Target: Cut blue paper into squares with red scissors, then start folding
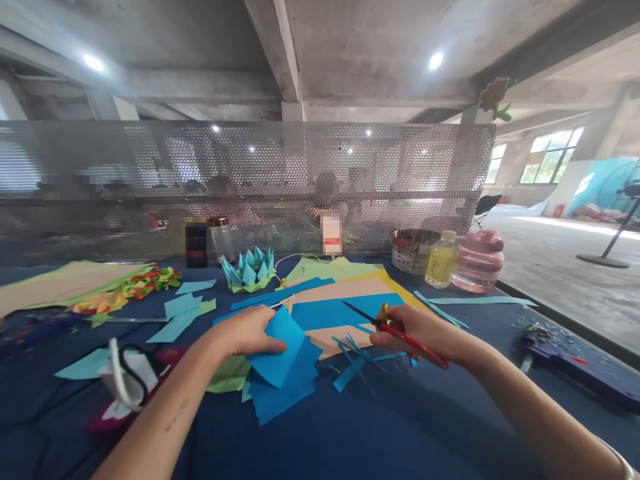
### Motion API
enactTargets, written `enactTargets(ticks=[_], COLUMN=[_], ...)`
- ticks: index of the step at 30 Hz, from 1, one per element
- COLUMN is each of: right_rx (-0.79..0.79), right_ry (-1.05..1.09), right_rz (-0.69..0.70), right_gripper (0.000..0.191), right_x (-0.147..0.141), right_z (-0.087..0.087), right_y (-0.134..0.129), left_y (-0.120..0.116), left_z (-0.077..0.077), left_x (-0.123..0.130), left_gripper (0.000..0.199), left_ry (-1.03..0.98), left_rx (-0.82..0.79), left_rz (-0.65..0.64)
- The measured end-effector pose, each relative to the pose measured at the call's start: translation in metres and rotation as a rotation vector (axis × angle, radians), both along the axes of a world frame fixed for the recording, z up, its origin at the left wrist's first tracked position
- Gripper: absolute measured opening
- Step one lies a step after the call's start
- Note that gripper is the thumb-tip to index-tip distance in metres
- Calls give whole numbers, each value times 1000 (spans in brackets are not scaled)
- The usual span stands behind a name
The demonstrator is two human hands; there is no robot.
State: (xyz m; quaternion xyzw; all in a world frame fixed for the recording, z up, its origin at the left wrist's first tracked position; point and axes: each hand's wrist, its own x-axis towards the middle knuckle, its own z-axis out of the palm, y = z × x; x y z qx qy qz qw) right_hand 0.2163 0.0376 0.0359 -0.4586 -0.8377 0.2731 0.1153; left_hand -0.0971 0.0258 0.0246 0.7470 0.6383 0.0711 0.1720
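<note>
My left hand (245,331) grips a folded piece of blue paper (280,350) and lifts it over a small pile of blue sheets (280,397) on the dark blue table (350,433). My right hand (423,331) holds red-handled scissors (395,331), their blades pointing left over a blue sheet (335,312). Thin blue paper strips (353,363) lie between my hands.
A teal paper lotus (249,270) stands at the back in front of a perforated metal screen (250,180). Stacked coloured sheets (345,280), a basket (411,250), a yellow bottle (441,260), a pink jar (477,261), a glue gun (570,363) and colourful paper pieces (125,290) surround the work spot.
</note>
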Motion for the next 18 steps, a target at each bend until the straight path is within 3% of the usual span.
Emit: enactTargets(ticks=[10,14,18], right_rx=[478,608,719], right_ry=[-147,-124,-137], right_rz=[-18,-5,-15], right_gripper=[19,23,35], right_x=[-12,-12,-11], right_z=[-10,-9,-8], right_y=[-4,-3,-4], left_y=[-2,0,0], left_z=[-8,-11,-11], left_x=[6,12,31], left_gripper=[36,36,30], left_ry=[123,74,-100], left_rx=[39,244,378], left_rz=[-2,58,-10])
